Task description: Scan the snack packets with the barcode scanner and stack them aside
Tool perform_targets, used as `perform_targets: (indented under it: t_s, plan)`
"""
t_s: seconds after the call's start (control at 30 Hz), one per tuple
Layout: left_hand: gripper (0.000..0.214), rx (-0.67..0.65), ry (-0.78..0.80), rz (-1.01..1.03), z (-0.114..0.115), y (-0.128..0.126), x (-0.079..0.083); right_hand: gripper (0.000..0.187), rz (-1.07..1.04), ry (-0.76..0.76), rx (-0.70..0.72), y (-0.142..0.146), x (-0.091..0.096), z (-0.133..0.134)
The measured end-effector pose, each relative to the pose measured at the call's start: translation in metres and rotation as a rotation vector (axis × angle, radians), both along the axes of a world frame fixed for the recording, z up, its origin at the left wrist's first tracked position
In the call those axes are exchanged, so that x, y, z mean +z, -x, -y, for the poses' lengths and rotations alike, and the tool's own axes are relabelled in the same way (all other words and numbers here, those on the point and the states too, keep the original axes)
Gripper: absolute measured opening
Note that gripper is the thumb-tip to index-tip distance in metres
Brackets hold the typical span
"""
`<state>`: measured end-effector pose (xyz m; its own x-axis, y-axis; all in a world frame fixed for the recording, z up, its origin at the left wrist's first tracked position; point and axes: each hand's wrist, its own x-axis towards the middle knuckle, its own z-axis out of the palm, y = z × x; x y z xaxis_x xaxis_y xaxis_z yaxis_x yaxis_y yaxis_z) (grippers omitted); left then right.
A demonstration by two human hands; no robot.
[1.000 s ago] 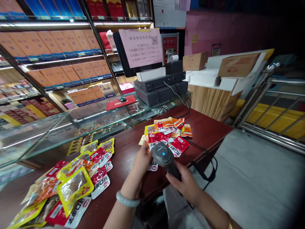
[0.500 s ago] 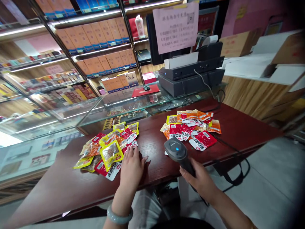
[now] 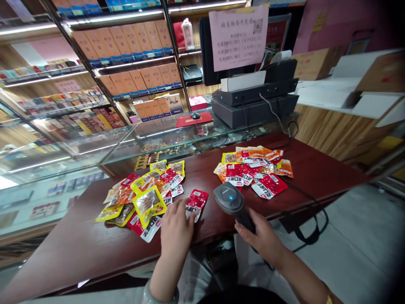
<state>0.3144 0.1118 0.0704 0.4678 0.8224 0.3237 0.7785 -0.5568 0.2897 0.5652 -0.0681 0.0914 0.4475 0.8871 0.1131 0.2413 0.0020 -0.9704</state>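
My right hand grips a dark handheld barcode scanner by its handle; a blue light glows on the scanner's head, which points toward the far side of the table. Beside the left pile, my left hand has its fingers closed at the edge of a red-and-white snack packet, the thumb lying over the packet's lower part. That left pile mixes yellow, orange and red snack packets. A second pile of packets lies beyond the scanner, mostly red and orange.
Both piles rest on a dark red-brown table. A glass display counter borders its far side, bearing a cash register and a monitor with a pink notice. The scanner's black cable runs over the table's right side.
A red packet has come away from the left pile and now lies to its right, by my left thumb. The scanner has shifted slightly left.
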Motion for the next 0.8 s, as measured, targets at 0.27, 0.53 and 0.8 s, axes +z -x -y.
perform_targets:
  t_s: [0.27,0.53,0.8]
  plan:
    - [0.024,0.083,0.086,-0.199,-0.011,-0.02,0.021,0.05,-0.021,-0.032,0.035,-0.001,-0.009,-0.002]
    - [0.031,0.081,0.545,0.475,-0.017,-0.041,0.022,0.043,-0.008,-0.104,0.124,-0.003,-0.004,-0.001]
    - [0.049,0.027,0.581,0.561,-0.015,-0.053,0.023,0.065,-0.049,-0.111,0.23,0.002,-0.005,-0.004]
